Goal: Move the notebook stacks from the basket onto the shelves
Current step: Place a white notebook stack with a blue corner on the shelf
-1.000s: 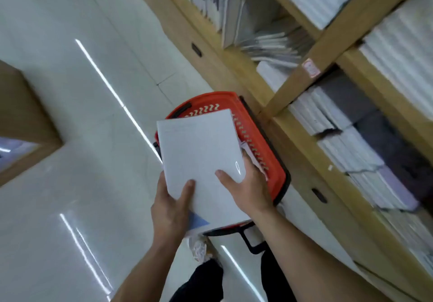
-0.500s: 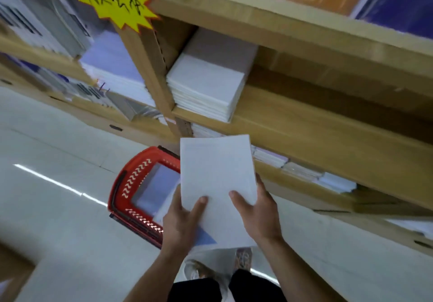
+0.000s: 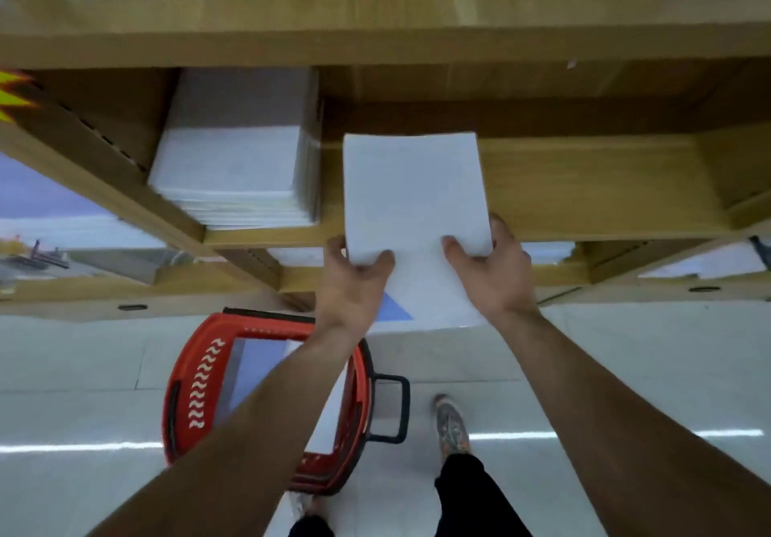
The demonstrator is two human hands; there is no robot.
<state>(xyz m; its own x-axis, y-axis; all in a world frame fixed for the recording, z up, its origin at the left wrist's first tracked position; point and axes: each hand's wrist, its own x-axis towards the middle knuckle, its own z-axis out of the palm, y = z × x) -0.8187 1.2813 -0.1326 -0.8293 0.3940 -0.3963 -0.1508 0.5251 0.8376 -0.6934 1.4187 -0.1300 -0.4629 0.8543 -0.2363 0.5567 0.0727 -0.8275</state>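
I hold a white notebook stack (image 3: 415,198) with both hands, its far half over the wooden shelf board (image 3: 584,186). My left hand (image 3: 354,282) grips its near left edge, thumb on top. My right hand (image 3: 492,269) grips the near right edge the same way. A blue triangle shows on the stack's near corner. Another white notebook stack (image 3: 233,161) lies on the same shelf just to the left. The red basket (image 3: 196,386) stands on the floor below my left forearm, with more notebooks inside.
A wooden upright (image 3: 96,169) bounds the shelf bay on the left, and the board above (image 3: 375,40) hangs low over it. Lower shelves (image 3: 626,274) hold more paper goods. My feet (image 3: 452,424) stand on the white tiled floor beside the basket's black handle (image 3: 396,407).
I lifted the stack from over the basket and turned toward the shelf. It now reaches onto the shelf board beside the other stack.
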